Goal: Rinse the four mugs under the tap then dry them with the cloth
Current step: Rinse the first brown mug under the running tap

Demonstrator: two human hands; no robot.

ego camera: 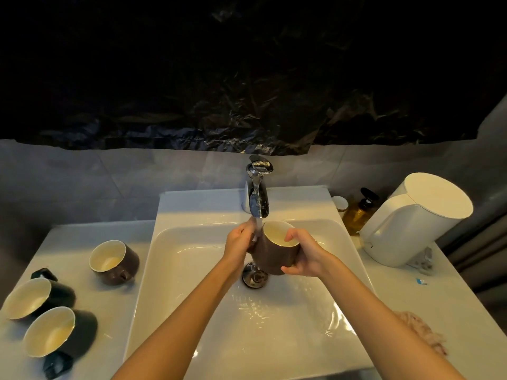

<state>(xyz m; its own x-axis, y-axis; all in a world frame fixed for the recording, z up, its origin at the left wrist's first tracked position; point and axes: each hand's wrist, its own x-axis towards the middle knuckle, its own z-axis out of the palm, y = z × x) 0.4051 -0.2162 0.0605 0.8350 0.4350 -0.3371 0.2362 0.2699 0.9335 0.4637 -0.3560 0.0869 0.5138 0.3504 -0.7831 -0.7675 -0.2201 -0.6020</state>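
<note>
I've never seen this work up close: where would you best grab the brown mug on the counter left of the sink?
Take the brown mug by its handle, which juts out on the near side toward the person, so reach in from the front. Its rounded body is wide and likely harder to span. The left hand and right hand hold a second mug under the tap.

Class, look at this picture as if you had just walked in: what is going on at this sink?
A person holds a brown mug in both hands, left hand and right hand, under the running tap over the sink. Three other mugs sit on the counter to the left: a second brown mug, a far dark mug and a near dark mug. The pink cloth lies untouched on the right.
</note>
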